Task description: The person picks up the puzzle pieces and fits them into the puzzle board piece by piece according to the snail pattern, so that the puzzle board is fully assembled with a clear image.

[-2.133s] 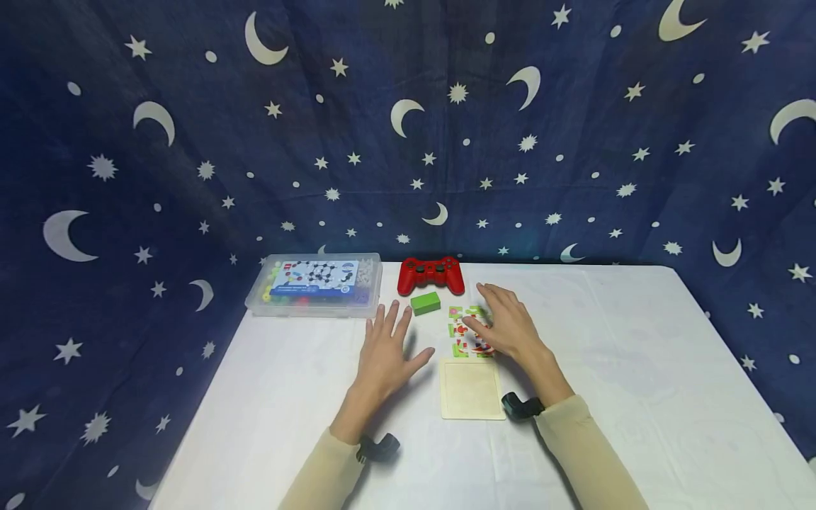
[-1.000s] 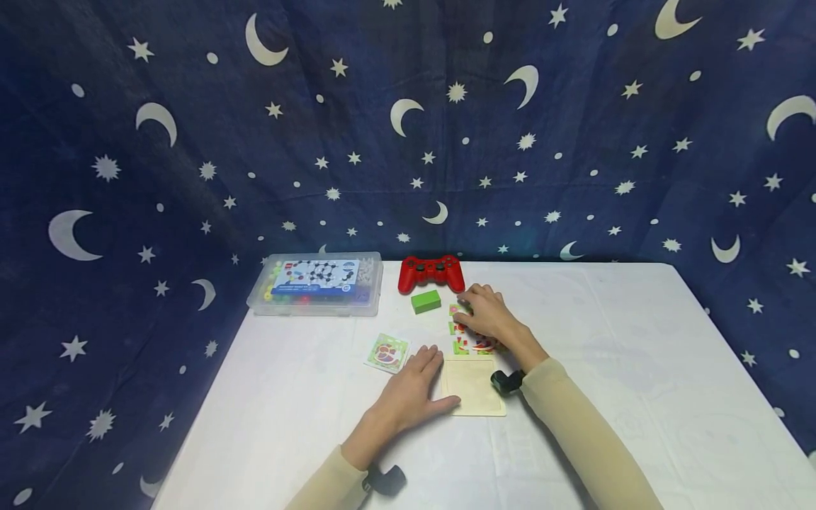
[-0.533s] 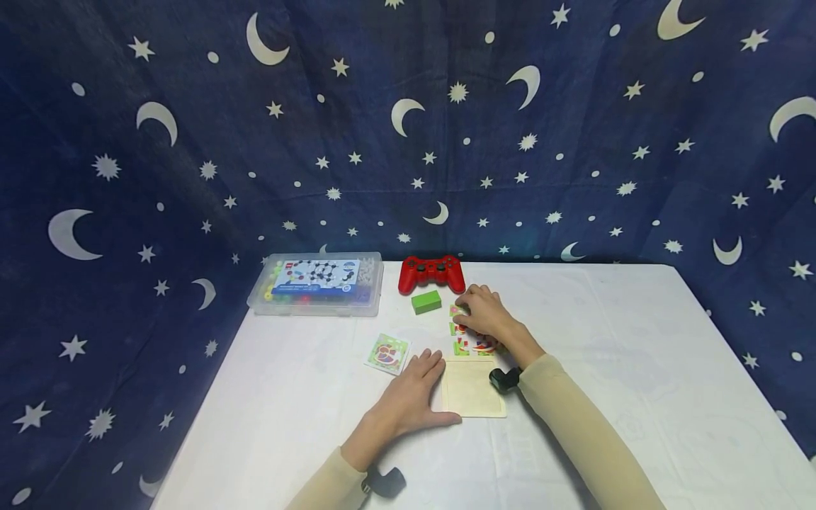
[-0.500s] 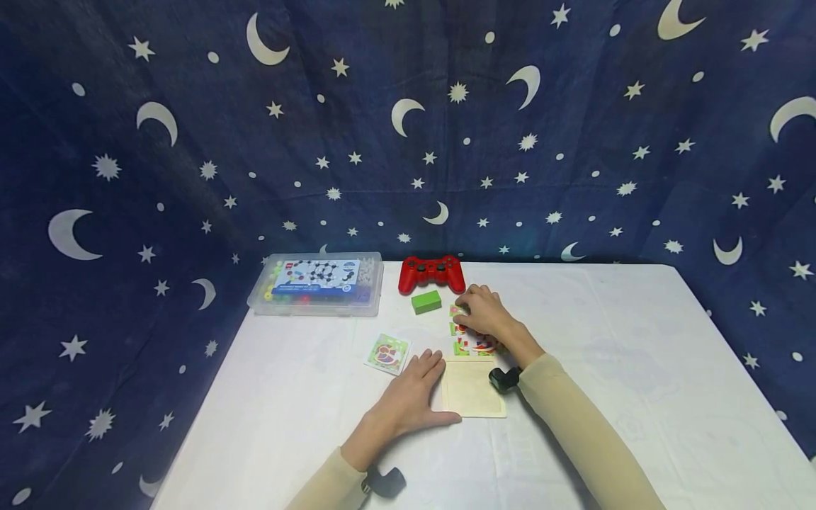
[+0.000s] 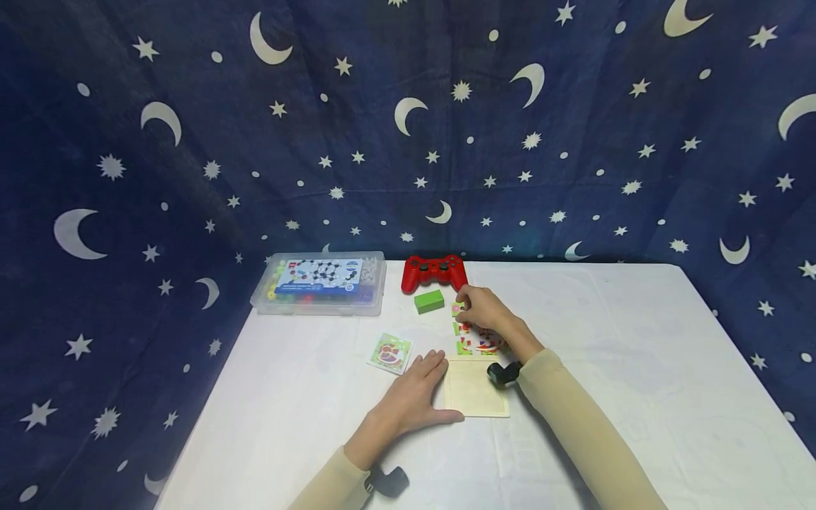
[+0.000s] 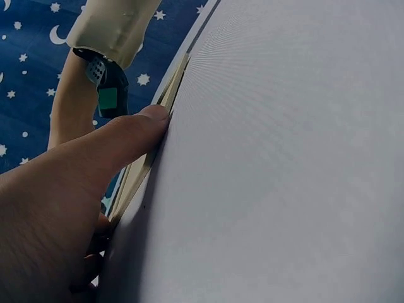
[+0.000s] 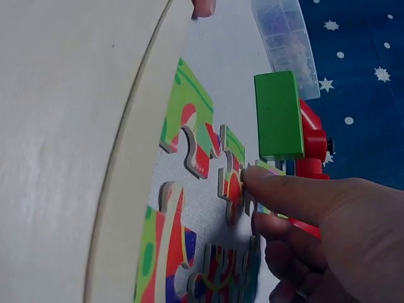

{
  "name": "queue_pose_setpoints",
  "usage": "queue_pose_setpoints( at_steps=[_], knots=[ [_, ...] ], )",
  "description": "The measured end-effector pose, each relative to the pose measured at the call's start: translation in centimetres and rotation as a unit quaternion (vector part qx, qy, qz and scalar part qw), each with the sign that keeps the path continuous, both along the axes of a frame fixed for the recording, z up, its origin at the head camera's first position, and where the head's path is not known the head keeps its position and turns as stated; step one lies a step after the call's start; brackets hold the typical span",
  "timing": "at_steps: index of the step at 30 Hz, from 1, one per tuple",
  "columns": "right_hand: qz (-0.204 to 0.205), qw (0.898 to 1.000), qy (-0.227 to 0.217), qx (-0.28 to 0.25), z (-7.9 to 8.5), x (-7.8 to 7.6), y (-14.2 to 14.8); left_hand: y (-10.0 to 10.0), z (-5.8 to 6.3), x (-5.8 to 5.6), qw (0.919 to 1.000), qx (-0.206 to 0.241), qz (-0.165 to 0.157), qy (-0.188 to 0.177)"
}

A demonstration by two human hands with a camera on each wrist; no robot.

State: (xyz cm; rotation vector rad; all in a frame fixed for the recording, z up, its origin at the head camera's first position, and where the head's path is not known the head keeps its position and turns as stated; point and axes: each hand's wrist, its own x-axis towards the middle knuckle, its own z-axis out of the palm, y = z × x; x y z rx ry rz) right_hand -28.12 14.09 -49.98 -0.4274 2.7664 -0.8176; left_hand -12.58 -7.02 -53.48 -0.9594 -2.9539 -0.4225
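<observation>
My left hand (image 5: 414,397) rests at the lower left corner of a pale wooden puzzle tray (image 5: 478,393), fingers straight along its left side. Its thumb (image 6: 142,129) lies against the tray's near edge in the left wrist view. Beyond the tray, my right hand (image 5: 487,312) pinches a puzzle piece (image 7: 249,201) between thumb and fingers, with most of that piece hidden. Several other jigsaw pieces (image 5: 468,347), printed green, red and blue, lie loose under and beside this hand. A square picture card (image 5: 390,353) lies left of the tray.
A green block (image 5: 429,302) sits just left of my right fingertips, with a red game controller (image 5: 433,271) behind it. At the back left stands a clear plastic case (image 5: 319,283) with a printed label. A dark star-patterned cloth (image 5: 408,142) hangs behind the white table (image 5: 637,397).
My left hand has moved right and nearer, onto the tray's corner, uncovering the card. My right hand has come down among the pieces, its fingers closing on one and shifting slightly.
</observation>
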Motion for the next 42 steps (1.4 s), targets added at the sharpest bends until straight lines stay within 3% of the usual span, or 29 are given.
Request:
queue_pose_setpoints(
  at_steps=[16,24,32,42],
  knots=[
    [-0.029,0.998,0.029,-0.054,0.8,1.5,0.2,0.1,0.0,0.1,0.9998,0.007,-0.003,0.016],
    [-0.039,0.995,0.024,-0.093,1.7,3.1,0.0,-0.1,0.1,0.2,0.9998,0.011,-0.003,0.016],
    [-0.037,0.993,0.053,-0.1,2.0,4.9,0.0,-0.1,0.0,0.0,0.9998,0.01,-0.007,0.018],
    [-0.046,0.992,0.053,-0.106,2.1,7.4,0.0,-0.1,-0.1,0.1,0.9997,0.01,-0.008,0.02]
  ],
)
